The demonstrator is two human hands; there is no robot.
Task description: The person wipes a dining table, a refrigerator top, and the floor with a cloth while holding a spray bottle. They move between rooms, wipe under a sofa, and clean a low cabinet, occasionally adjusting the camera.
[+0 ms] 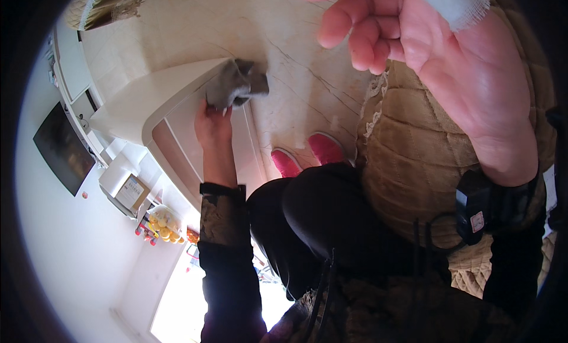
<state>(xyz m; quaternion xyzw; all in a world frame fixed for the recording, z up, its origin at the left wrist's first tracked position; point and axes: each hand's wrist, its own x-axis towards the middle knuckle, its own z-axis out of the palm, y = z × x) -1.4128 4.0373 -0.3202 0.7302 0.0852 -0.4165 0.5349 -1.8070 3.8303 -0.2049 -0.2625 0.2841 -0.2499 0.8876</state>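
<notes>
My left hand (213, 127) is closed on a crumpled grey cloth (228, 85) at the rounded end of a white table or cabinet (160, 94). Part of the cloth hangs past the edge, over the floor. High at the right, close to the camera, my right hand (426, 53) is raised with its palm showing. Its fingers are loosely bent, and nothing shows in the palm. A pale frayed strip of fabric (458, 5) lies across its thumb side and hides the thumb. Below its wrist is a black boxy device (473, 207) on a strap.
Beside my right leg is a brown quilted seat cover (414, 147). My pink shoes (325, 147) stand on veined tiles (302, 65). Toward the left are a dark screen (64, 147), a cardboard box (130, 192) and a bag of yellow fruit (165, 224). Another fringed cover (109, 8) lies far left.
</notes>
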